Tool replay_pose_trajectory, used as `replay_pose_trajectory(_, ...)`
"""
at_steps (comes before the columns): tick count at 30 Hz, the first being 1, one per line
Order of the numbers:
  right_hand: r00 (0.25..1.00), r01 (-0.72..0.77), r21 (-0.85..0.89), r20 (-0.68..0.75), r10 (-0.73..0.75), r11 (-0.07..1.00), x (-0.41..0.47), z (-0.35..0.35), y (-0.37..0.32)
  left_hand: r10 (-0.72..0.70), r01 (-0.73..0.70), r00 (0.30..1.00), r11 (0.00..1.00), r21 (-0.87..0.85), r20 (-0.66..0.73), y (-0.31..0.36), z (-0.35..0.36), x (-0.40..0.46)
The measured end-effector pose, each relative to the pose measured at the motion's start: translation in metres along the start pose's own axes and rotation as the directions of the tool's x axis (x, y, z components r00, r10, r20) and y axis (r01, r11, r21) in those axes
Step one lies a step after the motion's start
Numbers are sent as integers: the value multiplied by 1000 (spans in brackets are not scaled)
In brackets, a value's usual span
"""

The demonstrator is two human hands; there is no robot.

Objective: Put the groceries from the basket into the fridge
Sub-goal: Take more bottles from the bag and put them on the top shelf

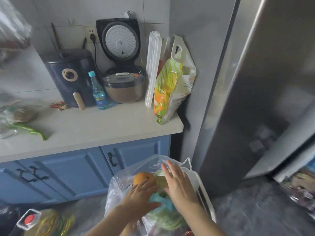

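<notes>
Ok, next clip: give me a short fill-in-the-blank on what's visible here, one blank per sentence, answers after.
1. The left hand rests its fingers on the round ____ fruit in the clear plastic bag.
2. The rice cooker on the counter stands with its lid ____.
3. The cabinet doors under the counter are painted ____.
4. A long green ____ lies at the counter's left end.

Missing words: orange; open; blue; pepper
</notes>
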State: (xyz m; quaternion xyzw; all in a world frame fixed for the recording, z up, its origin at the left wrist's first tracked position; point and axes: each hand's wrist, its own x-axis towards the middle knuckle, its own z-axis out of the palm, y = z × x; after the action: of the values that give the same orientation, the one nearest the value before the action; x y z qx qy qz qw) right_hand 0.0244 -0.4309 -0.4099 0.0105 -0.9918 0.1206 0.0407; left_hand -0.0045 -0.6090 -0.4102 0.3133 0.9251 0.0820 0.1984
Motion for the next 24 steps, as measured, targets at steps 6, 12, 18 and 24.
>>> replay_pose_trajectory(6,994,-92,-113,42,97,989,-30,-7,16,53,-51,999,995,87,-13,-12,-2,-23)
replay_pose_trajectory(12,991,-132,-118,21,135,984,-45,-12,25,132,-120,988,983,142,-76,0,-3,-7)
replay_pose_trajectory(18,994,56,-7,-91,-56,998,-33,-21,24,146,-192,950,970,-147,-277,14,-7,8)
replay_pose_trajectory(24,977,204,-103,75,-197,973,-10,-24,18,129,-126,992,962,-242,-4,14,-11,22)
